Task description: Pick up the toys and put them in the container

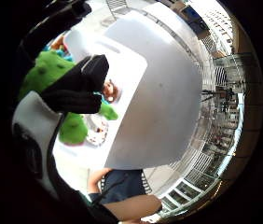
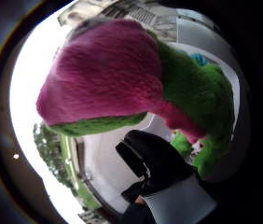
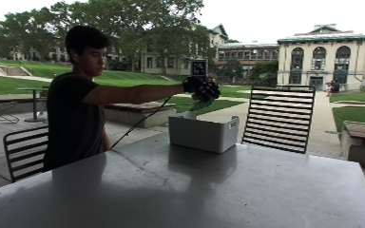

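At frame centre of the outside view, the gloved right hand (image 3: pixel 201 89) grasps a green and pink plush toy (image 3: pixel 199 103) directly above the white container (image 3: pixel 203 133). The container stands on the grey desk (image 3: pixel 233 190), with other toys (image 1: pixel 104 112) inside it.

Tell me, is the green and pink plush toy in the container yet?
Not yet: the gloved right hand holds the plush toy above the white container.
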